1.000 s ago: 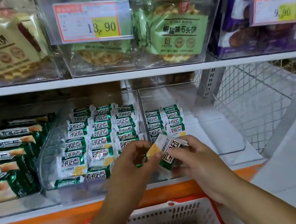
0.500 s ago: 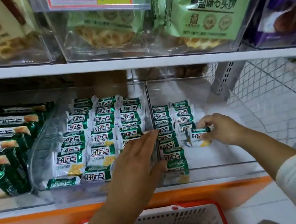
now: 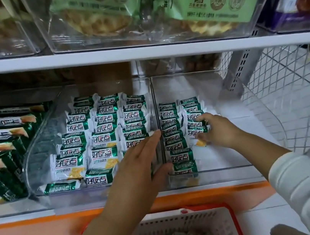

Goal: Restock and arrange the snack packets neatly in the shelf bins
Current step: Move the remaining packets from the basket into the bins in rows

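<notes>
Your right hand reaches into the right bin and pinches a green-and-white snack packet between thumb and curled fingers. The packet sits at the front end of the bin's right-hand column of packets. Your left hand lies flat, fingers straight and together, over the front right corner of the full middle bin, with its fingertips at the divider. A white basket holding loose wrappers sits below.

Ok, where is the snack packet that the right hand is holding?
In the head view, right of centre: the snack packet sits at the front of the right row in the right-hand clear bin, pinched by the right hand.
</notes>
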